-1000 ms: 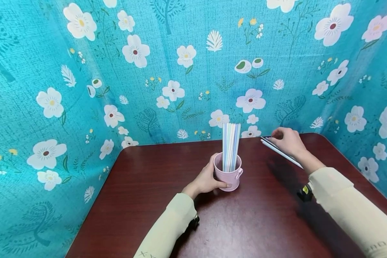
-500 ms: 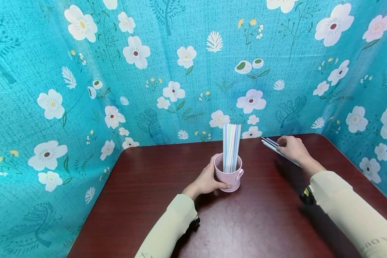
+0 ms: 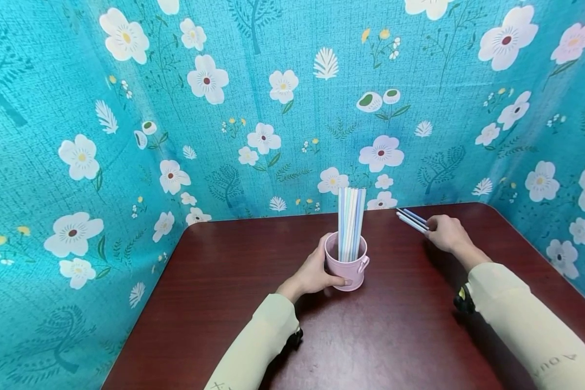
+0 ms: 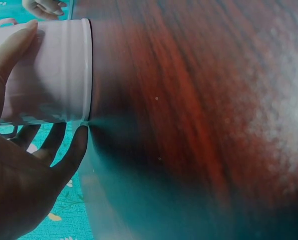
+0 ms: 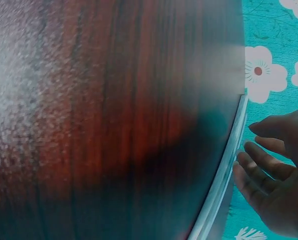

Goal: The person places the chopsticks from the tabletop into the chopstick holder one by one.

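A small pink bucket (image 3: 347, 275) with side handles stands upright on the table, holding an upright bundle of pastel straws (image 3: 352, 222). My left hand (image 3: 314, 271) grips its left side, the thumb across the front. In the left wrist view, the fingers curve under the bucket's wall (image 4: 49, 75). To the right, several loose straws (image 3: 414, 221) lie slantwise near the table's back edge. My right hand (image 3: 447, 233) is at their near end and covers part of them. In the right wrist view, its fingers are loosely bent, thumb apart, fingertips beside the straws (image 5: 221, 182).
The dark red-brown wooden table (image 3: 234, 271) has rounded back corners. Turquoise floral cloth (image 3: 283, 135) hangs behind it and along both sides. A dark wrist device (image 3: 464, 299) sits under the right sleeve.
My right hand has let the straws down and slid toward me and right along them, uncovering more of their far ends. The left hand keeps its grip on the bucket.
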Motion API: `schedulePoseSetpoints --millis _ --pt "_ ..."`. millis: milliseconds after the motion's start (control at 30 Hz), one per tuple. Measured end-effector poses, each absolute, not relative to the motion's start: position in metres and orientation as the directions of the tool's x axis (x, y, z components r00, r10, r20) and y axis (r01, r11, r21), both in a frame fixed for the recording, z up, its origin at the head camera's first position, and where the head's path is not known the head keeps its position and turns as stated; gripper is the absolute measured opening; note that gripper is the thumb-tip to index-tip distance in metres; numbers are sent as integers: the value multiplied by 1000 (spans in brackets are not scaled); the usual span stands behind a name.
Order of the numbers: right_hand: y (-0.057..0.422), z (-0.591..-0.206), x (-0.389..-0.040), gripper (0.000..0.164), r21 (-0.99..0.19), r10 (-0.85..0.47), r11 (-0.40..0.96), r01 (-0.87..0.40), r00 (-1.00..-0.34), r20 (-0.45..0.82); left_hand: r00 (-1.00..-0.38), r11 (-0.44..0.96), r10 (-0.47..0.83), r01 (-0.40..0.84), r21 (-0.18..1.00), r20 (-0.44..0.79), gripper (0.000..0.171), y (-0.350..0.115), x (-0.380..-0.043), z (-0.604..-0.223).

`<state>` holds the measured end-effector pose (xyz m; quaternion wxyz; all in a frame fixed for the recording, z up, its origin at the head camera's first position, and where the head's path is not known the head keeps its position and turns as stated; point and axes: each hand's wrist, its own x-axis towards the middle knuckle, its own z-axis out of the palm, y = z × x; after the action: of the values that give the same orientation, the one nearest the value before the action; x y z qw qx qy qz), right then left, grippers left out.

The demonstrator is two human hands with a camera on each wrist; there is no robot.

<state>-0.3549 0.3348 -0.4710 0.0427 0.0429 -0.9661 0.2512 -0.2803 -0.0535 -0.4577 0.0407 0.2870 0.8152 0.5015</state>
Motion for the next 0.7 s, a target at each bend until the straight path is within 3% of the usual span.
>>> schedulePoseSetpoints --millis 100,333,700 --pt "336 -473 -354 36 -486 -50 871 -79 -996 71 -831 339 509 432 836 224 112 -54 -286 -467" --pt "337 -476 -354 34 -477 -32 877 -55 -998 55 -829 326 514 426 844 220 108 -54 -275 -448" --pt "337 -480 -355 24 -451 -36 891 -50 -999 41 -826 366 522 440 820 211 115 -56 -294 -476"
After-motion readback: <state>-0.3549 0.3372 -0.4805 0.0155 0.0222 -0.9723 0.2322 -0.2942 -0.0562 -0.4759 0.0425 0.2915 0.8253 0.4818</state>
